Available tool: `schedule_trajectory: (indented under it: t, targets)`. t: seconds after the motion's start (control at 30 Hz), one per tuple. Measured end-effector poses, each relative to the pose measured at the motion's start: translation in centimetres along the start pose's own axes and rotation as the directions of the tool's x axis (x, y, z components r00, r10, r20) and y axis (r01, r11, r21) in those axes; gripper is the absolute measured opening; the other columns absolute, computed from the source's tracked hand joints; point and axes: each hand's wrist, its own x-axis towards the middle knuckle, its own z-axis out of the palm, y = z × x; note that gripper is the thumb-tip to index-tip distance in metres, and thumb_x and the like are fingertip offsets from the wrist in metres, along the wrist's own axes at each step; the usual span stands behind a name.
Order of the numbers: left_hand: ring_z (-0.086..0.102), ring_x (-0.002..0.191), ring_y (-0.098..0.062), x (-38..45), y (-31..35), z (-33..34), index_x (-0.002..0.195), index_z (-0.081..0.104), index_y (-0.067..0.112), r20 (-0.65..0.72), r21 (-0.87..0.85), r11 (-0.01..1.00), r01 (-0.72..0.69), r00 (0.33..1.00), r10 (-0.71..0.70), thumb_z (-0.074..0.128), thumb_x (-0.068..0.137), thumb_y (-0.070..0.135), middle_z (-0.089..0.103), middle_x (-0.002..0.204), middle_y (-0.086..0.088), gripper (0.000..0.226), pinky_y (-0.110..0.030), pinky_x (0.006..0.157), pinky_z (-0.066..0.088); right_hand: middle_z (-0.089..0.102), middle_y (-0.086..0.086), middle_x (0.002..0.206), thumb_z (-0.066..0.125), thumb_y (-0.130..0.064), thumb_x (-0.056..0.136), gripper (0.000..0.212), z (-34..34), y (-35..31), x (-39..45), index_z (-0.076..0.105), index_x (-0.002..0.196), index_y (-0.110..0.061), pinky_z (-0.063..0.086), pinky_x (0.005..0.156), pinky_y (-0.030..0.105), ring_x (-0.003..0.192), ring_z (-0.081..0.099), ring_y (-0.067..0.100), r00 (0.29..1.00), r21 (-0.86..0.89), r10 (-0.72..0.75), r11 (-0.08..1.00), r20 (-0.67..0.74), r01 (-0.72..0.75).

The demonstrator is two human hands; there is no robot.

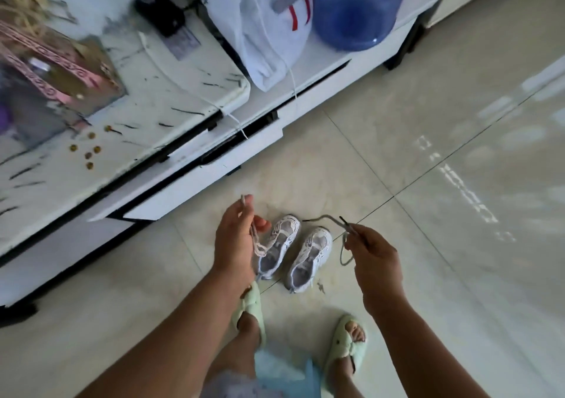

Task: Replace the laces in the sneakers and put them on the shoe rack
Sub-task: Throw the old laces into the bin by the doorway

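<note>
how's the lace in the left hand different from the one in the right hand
The lace in the left hand is pale pinkish-white; the lace in the right hand is grey with dark tips. The pale lace is bunched in several strands gripped by the left hand; the grey lace trails in one open loop pinched by the right hand. Both hang above the two sneakers on the floor.

You see a dim, bluish picture, daylight entering from the right and laying pale patterned patches of glare on the tiled floor [443, 183]. Left of that glare, the white cabinet [183, 98] smears with motion blur. Straight lines bow towards the edges.
</note>
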Motion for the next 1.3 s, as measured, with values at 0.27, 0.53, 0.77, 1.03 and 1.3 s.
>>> schedule_trajectory:
  t: [0.27, 0.53, 0.77, 1.03, 1.3]
  targets:
    - [0.058, 0.067, -0.015, -10.3, 10.7, -1.3, 0.128, 0.043, 0.035, 0.082, 0.137, 0.984, -0.111, 0.992, 0.100, 0.042, 0.094, 0.006, 0.052, 0.073, -0.001, 0.045, -0.032, 0.068, 0.040, 0.063, -0.003, 0.066, 0.059, -0.009, 0.087, 0.019, -3.5, -12.0, -7.3, 0.070, 0.079, -0.022, 0.039, 0.056, 0.024, 0.056, 0.047, 0.007, 0.982, 0.031, -0.119, 0.993, 0.144, 0.116]
    - [0.042, 0.062, -0.012, -19.2, 17.6, -5.6, 0.139, 0.033, 0.035, -0.119, -0.089, 0.988, -0.124, 0.986, 0.113, 0.046, 0.096, 0.015, 0.041, 0.071, -0.002, 0.049, -0.051, 0.084, 0.050, 0.070, 0.000, 0.068, 0.057, -0.013, 0.088, 0.018, -3.0, -20.6, -13.8, 0.065, 0.080, -0.026, 0.053, 0.074, 0.041, 0.073, 0.065, 0.022, 0.875, -0.024, -0.336, 0.930, 0.348, 0.367]
    - [0.041, 0.060, -0.013, -24.6, 21.0, -12.9, 0.098, 0.053, 0.024, -0.264, -0.478, 0.859, -0.186, 0.963, 0.062, 0.045, 0.098, 0.029, 0.036, 0.070, 0.000, 0.009, -0.056, 0.086, 0.050, 0.065, -0.001, 0.072, 0.051, -0.001, 0.089, 0.031, 4.3, -25.1, -21.2, 0.066, 0.102, -0.025, 0.043, 0.063, 0.024, 0.070, 0.054, 0.015, 0.616, 0.048, -0.338, 0.898, 0.712, 0.438]
    - [0.039, 0.057, -0.014, -24.2, 23.7, -27.9, 0.079, 0.048, 0.021, -0.342, -0.709, 0.612, -0.349, 0.930, 0.134, 0.046, 0.097, 0.018, 0.035, 0.058, 0.002, 0.018, -0.042, 0.066, 0.051, 0.061, -0.010, 0.074, 0.075, -0.032, 0.075, 0.019, 17.8, -23.9, -31.1, 0.066, 0.085, -0.019, 0.038, 0.058, 0.010, 0.063, 0.052, -0.005, 0.222, -0.027, -0.198, 0.687, 0.955, 0.727]
    - [0.047, 0.046, -0.002, -24.3, 23.7, -52.6, 0.099, 0.050, 0.017, -0.749, -0.485, 0.604, -0.633, 0.657, 0.086, 0.050, 0.096, 0.019, 0.044, 0.058, 0.006, 0.004, -0.029, 0.062, 0.051, 0.051, 0.003, 0.062, 0.064, -0.011, 0.084, 0.009, 36.2, -22.9, -42.4, 0.061, 0.079, -0.005, 0.037, 0.059, 0.026, 0.059, 0.043, 0.013, 0.113, -0.020, -0.089, 0.692, 0.990, 0.722]
